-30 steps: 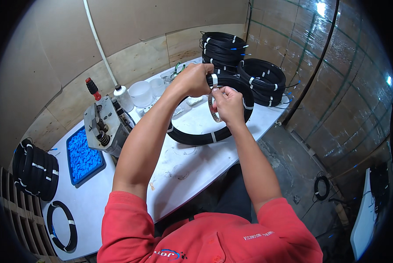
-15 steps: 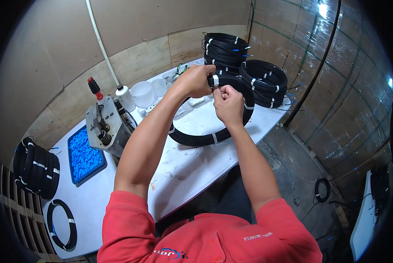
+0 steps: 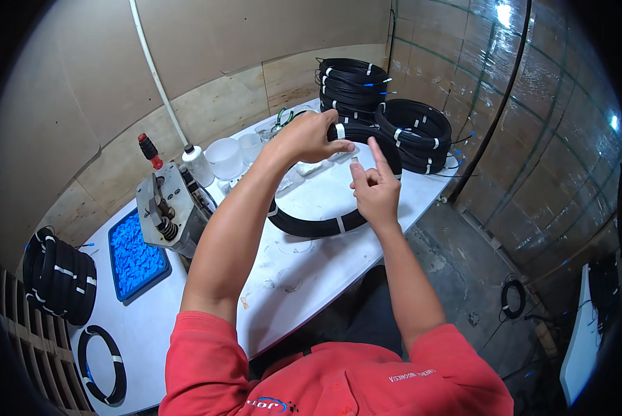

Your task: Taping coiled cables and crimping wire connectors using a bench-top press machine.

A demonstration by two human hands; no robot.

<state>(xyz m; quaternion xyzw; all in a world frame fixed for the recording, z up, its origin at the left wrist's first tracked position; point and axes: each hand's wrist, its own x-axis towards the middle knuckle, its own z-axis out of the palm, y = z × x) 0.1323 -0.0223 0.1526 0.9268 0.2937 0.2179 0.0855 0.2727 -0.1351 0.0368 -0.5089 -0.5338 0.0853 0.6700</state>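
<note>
Our left hand (image 3: 309, 136) covers the far arc of the black cable coil bound with white ties (image 3: 328, 222) on the counter (image 3: 304, 277). We cannot tell what small white piece our right hand (image 3: 375, 188) pinches. The clear containers (image 3: 222, 157) by the far edge are too blurred to identify.

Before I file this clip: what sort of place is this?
Probably a small cable workshop: stacked black cable coils on a white bench, a tray of blue parts, and a metal bench tool.

L hand (image 3: 309, 136) in closed grip, R hand (image 3: 375, 188) index finger up
</note>
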